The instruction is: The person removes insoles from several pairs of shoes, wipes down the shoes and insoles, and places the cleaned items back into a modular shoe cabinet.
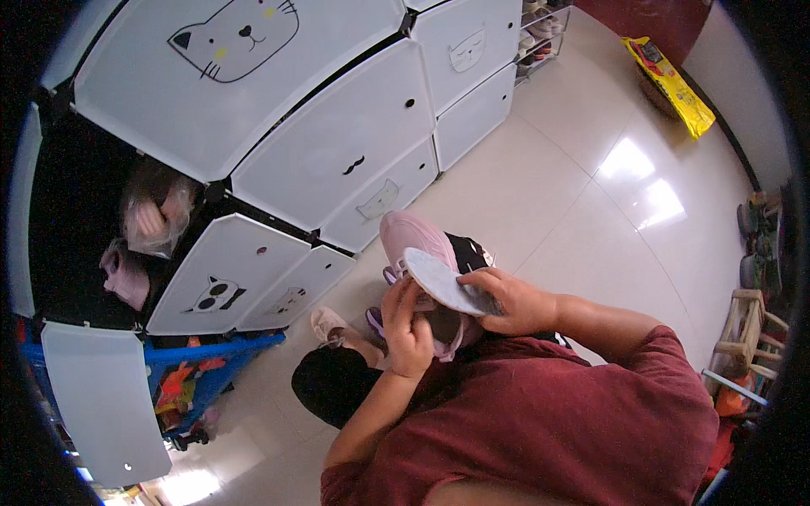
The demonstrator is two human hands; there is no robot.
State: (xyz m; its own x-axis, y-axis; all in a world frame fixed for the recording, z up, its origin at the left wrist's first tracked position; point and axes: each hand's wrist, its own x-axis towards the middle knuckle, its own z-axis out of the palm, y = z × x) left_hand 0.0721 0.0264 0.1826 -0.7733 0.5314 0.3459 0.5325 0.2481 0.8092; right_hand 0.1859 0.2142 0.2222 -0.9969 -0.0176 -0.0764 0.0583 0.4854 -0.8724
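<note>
A light grey insole [443,281] is held tilted above a pink sneaker [414,243]. My right hand [512,300] grips the insole's near end, with the fingers on its upper face. Against the other side of the insole, my left hand [405,329] has its fingers raised at the edge; whether they pinch it is not plain. The sneaker lies in front of my body, its toe pointing away and its opening partly hidden under the insole and my hands. Purple shoe parts [374,321] show beside the left hand.
White cube cabinets [329,139] with cat drawings line the left; one compartment stands open with a pink shoe [126,275] and a plastic-wrapped pair [155,218]. A blue basket [215,373] is below. A shoe rack [538,38], yellow bag [674,88] and wooden stool [740,329] stand around.
</note>
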